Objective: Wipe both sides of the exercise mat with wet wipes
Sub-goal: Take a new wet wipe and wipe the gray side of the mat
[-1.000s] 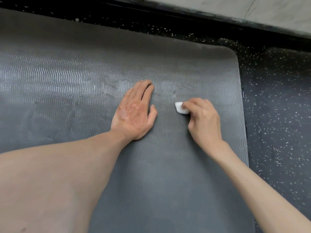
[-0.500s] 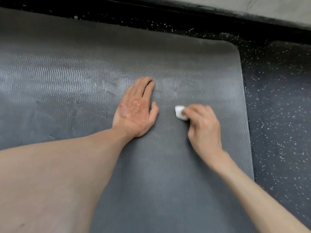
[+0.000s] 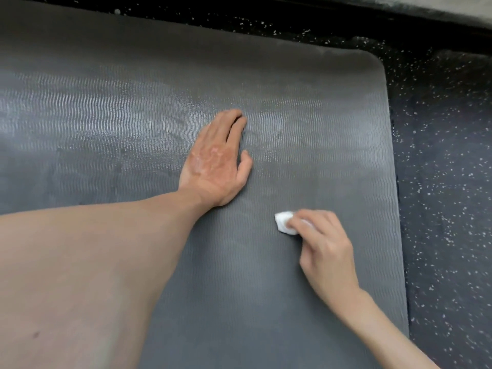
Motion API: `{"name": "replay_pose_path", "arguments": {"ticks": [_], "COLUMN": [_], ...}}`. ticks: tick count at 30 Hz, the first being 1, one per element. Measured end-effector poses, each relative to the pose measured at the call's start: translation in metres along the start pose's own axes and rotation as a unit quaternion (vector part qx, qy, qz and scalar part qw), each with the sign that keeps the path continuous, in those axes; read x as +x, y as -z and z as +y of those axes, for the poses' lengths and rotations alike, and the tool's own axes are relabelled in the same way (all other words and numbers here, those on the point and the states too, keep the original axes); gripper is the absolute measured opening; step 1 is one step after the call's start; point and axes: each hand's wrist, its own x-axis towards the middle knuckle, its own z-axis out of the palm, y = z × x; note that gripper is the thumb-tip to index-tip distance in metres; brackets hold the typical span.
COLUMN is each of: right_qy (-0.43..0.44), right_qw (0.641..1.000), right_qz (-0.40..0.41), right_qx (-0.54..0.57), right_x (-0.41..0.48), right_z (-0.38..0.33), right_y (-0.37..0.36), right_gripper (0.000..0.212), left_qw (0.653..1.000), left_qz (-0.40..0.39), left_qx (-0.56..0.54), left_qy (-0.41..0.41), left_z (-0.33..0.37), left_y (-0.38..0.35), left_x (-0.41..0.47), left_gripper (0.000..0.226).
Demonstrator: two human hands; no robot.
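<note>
Grey wavy-ribbed mat [image 3: 292, 83] — wipe [image 3: 281, 221] seemingly white

- Grey exercise mat [image 3: 266, 288]: ribbed, lying flat on the speckled black floor [image 3: 439, 182], glossy streaks across its far half.
- White wet wipe [image 3: 284, 222]: crumpled small, pressed on the mat.

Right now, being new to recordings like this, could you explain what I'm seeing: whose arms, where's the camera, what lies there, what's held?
No machine here: these are a person's two bare arms, seen from a wide-angle camera worn on their head, looking forward and down. A dark grey ribbed foam exercise mat lies flat on a black speckled floor. The left hand rests flat on the mat, fingers straight. The right hand grips a small white crumpled wet wipe and presses it on the mat.
</note>
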Motion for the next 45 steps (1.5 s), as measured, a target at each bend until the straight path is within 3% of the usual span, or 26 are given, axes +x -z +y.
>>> {"name": "replay_pose_path", "arguments": {"ticks": [6, 12, 18, 23, 25, 29, 35, 37, 41, 45], "right_qy": [-0.028, 0.01, -0.003, 0.039, 0.037, 0.002, 0.039, 0.037, 0.007, 0.01], "right_qw": [0.999, 1.0, 1.0, 0.998, 0.997, 1.0, 0.997, 0.998, 1.0, 0.999], "right_qz": [0.029, -0.009, 0.008, -0.045, -0.057, 0.009, -0.044, -0.053, 0.004, -0.035], "right_qx": [-0.03, 0.015, -0.01, 0.027, 0.024, 0.0, 0.041, 0.028, -0.011, 0.017], "right_x": [0.072, -0.017, 0.052, -0.039, -0.029, 0.023, -0.064, -0.044, 0.003, -0.083], "right_z": [0.015, -0.01, -0.001, -0.02, -0.016, -0.011, -0.032, -0.027, -0.018, -0.032], "right_y": [-0.012, 0.0, -0.013, 0.002, 0.002, -0.013, 0.001, -0.001, -0.013, -0.002], "right_gripper": [0.034, 0.036, 0.033, 0.037, 0.036, 0.032, 0.034, 0.033, 0.033, 0.038], "left_qw": [1.0, 1.0, 0.999, 0.999, 0.999, 0.999, 0.999, 0.998, 0.998, 0.998], "left_qz": [0.003, 0.009, 0.026, 0.029, 0.03, 0.036, 0.043, 0.043, 0.052, 0.057], "left_qx": [0.001, 0.003, -0.006, 0.0, 0.001, -0.004, -0.005, -0.007, -0.009, -0.011], "left_qy": [-0.006, -0.007, -0.023, -0.022, -0.026, -0.029, -0.031, -0.033, -0.039, -0.035], "left_z": [0.001, 0.0, 0.0, -0.001, 0.0, -0.001, -0.002, -0.001, -0.002, -0.004], "left_y": [0.0, -0.001, -0.002, -0.002, -0.002, -0.003, -0.003, -0.004, -0.004, -0.005], "left_x": [0.0, 0.0, 0.0, -0.001, -0.001, -0.001, -0.001, -0.002, -0.002, -0.001], "left_gripper": [0.056, 0.056, 0.055, 0.055, 0.055, 0.055, 0.053, 0.053, 0.053, 0.053]}}
